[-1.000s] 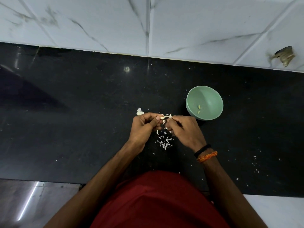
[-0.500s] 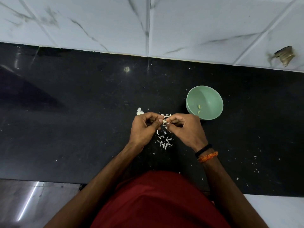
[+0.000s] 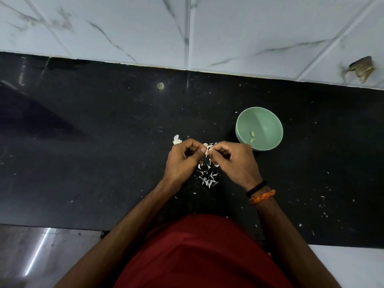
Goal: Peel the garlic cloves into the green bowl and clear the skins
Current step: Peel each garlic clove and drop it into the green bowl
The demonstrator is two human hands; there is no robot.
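A shiny black counter (image 3: pixel 104 163) holds a green bowl (image 3: pixel 268 123), a little heap of white garlic skins (image 3: pixel 208 179) and scattered white bits (image 3: pixel 323 210).

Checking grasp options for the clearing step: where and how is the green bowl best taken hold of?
Pinch the round green plastic bowl at its bare right rim, coming from the right and above. It stands upright and open, that side is unobstructed, and the right hand sits nearest; two peeled garlic cloves lie low inside.

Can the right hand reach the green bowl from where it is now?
Probably yes. The right hand is just beside the green bowl, with nothing between them, but it pinches the garlic clove together with the left hand.
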